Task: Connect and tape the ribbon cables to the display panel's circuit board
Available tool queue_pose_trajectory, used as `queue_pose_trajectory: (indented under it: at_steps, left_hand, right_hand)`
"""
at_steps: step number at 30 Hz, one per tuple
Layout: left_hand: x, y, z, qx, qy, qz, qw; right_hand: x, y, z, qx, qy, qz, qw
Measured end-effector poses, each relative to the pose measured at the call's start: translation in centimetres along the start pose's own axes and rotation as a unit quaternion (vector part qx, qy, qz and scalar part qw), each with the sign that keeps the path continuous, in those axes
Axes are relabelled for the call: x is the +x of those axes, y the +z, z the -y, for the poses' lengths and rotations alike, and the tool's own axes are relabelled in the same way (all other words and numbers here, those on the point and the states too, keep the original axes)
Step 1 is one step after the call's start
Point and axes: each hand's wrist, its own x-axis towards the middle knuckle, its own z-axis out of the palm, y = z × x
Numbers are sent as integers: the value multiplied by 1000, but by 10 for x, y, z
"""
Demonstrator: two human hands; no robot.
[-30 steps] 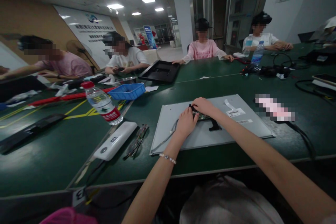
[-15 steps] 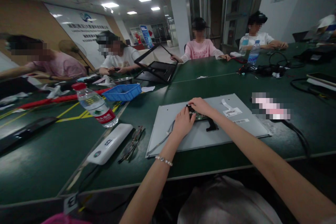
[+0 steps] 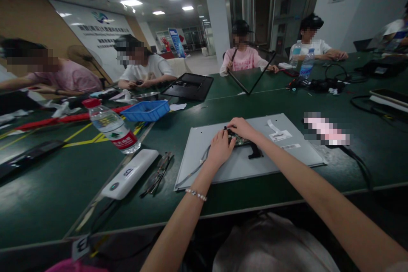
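A small circuit board (image 3: pixel 241 140) lies at the middle of a pale grey panel (image 3: pixel 200 144), which rests flat on the green desk (image 3: pixel 143 214) in front of the person. The left hand (image 3: pixel 220 148) lies over the left end of the board, its fingers slightly bent; the right hand (image 3: pixel 241 128) curls over its far edge. Whether the fingers of either hand pinch anything underneath, I cannot tell.

The board looks light and stiff but fragile, with small parts on its face, so it is best held by its edges, without pressing on its middle. A black bracket (image 3: pixel 255 151) on its near side looks rigid and a sturdier place to hold. The grey cable (image 3: pixel 194 170) running towards the panel's near left corner seems soft, and its joint would likely suffer from a tug. The panel appears thin, smooth and perhaps slippery; its left and right rims, taken together, should carry it evenly without bending.
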Motion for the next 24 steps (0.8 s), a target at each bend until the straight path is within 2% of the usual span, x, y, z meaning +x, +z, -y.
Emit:
queue_pose_trajectory:
  at_steps: [11,19,22,24]
  left_hand:
    - [1,2,1,-19,-1,-6,1000]
    - [0,-2,-3,-49,-26,-10,998]
    - [-1,-4,-4,-58,-28,-14,998]
    - [-2,-4,-3,-65,-28,-15,997]
  right_hand:
    - [-4,-10,11,-15,16,12,1000]
    - [-7,-18,23,-36,41,-27,998]
    - [-6,-30,23,-41,49,-47,997]
    - [-9,-45,13,-43,62,-50,996]
